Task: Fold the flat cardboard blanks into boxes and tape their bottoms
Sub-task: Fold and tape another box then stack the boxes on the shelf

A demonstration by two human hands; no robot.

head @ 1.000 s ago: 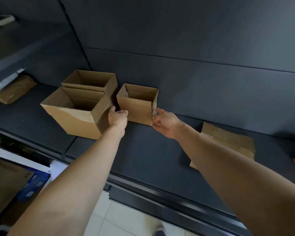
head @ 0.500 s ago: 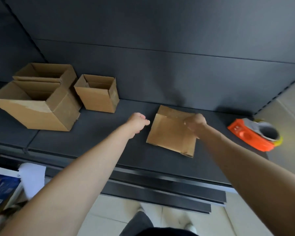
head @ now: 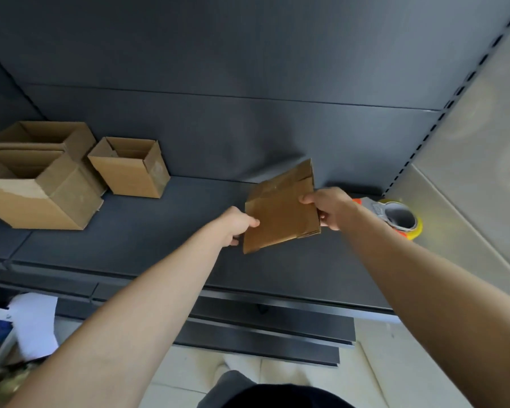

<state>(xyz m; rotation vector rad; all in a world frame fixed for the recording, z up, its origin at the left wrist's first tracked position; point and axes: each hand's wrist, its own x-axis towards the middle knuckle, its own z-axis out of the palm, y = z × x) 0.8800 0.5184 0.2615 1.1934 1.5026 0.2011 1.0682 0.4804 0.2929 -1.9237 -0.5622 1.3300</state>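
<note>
Flat cardboard blank (head: 280, 210) is held tilted over the shelf (head: 159, 231). Its left edge is pinched by the left hand (head: 239, 226), its right edge gripped by the right hand (head: 330, 209). Both hands are equally near for opening.

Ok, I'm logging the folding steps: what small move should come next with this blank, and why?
Probably press the held edges together to pop the cardboard blank open: the left hand and right hand each pinch an opposite edge, and it is flat, not yet opened.

Right arm (head: 409, 275) partly hides tape dispenser (head: 402, 217); left edge crops largest box (head: 27, 201).
</note>
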